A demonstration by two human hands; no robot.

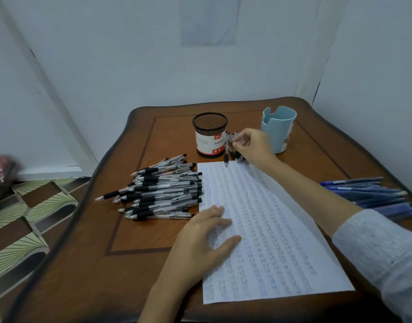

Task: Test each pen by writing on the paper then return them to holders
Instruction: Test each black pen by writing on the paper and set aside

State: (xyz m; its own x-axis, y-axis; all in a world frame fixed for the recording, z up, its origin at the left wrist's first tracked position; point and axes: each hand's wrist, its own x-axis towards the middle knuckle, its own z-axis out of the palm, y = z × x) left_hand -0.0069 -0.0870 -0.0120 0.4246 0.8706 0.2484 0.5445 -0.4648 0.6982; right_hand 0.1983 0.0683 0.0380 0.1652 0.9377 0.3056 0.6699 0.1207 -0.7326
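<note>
Standing by pale walls, wooden table, paper, patterned floor tiles

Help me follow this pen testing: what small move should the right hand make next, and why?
Probably lift one pen from the small bunch of black pens and bring it to the paper. The right hand curls its fingers on that bunch between the mesh holder and the blue cup, and the left hand lies flat on the sheet, steadying it.
</note>
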